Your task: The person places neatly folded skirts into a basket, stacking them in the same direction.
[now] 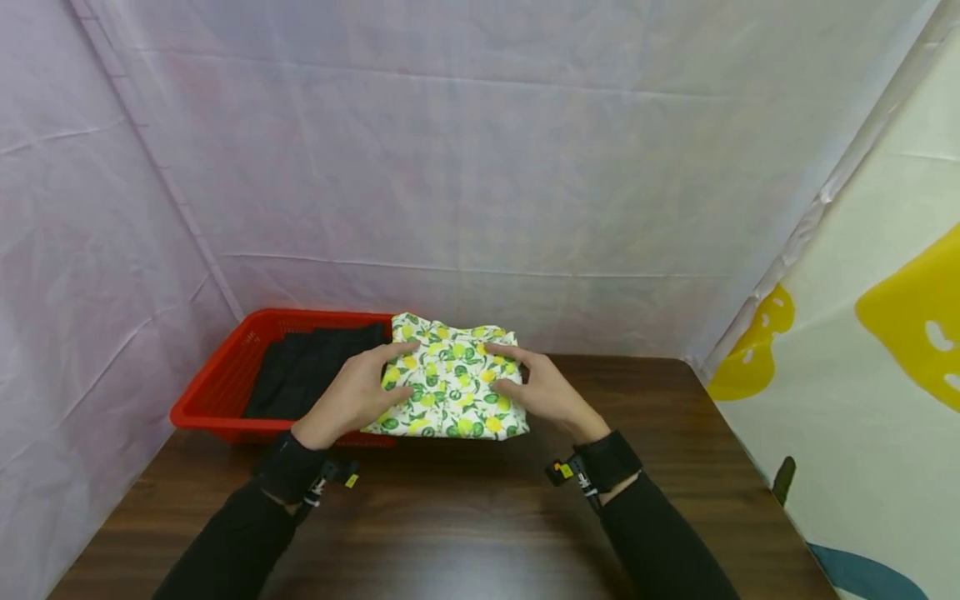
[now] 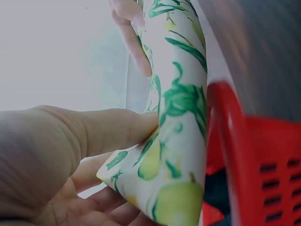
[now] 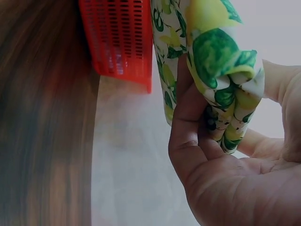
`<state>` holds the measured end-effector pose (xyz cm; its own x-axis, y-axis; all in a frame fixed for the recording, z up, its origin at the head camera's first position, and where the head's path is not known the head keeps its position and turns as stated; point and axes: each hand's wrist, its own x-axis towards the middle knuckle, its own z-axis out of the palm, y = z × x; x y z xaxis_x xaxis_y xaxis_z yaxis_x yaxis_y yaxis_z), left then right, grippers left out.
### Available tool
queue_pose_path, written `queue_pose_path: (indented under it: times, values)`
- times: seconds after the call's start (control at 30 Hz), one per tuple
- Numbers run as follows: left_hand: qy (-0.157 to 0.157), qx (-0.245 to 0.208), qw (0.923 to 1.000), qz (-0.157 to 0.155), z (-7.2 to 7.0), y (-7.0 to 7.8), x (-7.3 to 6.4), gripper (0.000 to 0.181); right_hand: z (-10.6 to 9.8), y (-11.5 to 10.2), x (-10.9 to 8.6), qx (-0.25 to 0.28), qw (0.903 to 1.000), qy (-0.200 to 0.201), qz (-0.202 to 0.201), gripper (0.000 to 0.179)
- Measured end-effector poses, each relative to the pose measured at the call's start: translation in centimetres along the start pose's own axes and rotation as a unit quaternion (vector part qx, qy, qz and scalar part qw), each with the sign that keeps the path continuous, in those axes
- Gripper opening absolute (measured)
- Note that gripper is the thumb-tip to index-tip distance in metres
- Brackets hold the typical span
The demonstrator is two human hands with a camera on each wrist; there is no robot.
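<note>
A folded white cloth (image 1: 450, 387) printed with yellow lemons and green leaves is held up over the table, overlapping the right end of the red basket in the head view. My left hand (image 1: 354, 398) grips its left side; in the left wrist view the thumb (image 2: 120, 126) presses one face while fingers lie behind the other. At the opposite side, my right hand (image 1: 551, 393) holds the cloth between thumb and fingers. Stacked fold layers (image 3: 230, 110) show at that edge in the right wrist view, with fingers (image 3: 188, 127) curled around them.
The red plastic basket (image 1: 225, 423) with slotted walls stands at the back left of the brown wooden table (image 1: 465, 517). Inside it lies folded black cloth (image 1: 311, 367). White fabric walls (image 1: 480, 167) rise behind and beside the table.
</note>
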<state>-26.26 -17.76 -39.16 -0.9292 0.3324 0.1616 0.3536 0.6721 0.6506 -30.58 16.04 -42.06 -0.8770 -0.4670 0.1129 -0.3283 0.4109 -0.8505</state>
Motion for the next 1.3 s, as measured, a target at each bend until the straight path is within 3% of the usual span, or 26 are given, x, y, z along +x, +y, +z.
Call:
queue_pose_path:
  times: [0.37, 0.67, 0.93, 1.3]
  values:
    - [0.01, 0.001, 0.9991, -0.041, -3.0, -2.1, -0.2, 0.068, 2.3, -1.7, 3.8, 0.019, 0.9996, -0.013, 0.013, 0.061]
    - [0.024, 0.033, 0.9953, -0.088, -5.2, -3.9, -0.7, 0.067, 4.2, -3.3, 6.8, -0.006, 0.9989, -0.041, -0.02, 0.064]
    - [0.025, 0.032, 0.9917, -0.122, -7.1, -6.0, -1.0, 0.069, 6.6, -4.8, 9.1, 0.001, 0.9979, -0.061, -0.024, 0.066]
    - [0.035, 0.061, 0.9895, -0.126, -8.8, -8.5, -1.5, 0.066, 10.1, -6.3, 11.6, -0.109, 0.9931, -0.022, -0.035, 0.059]
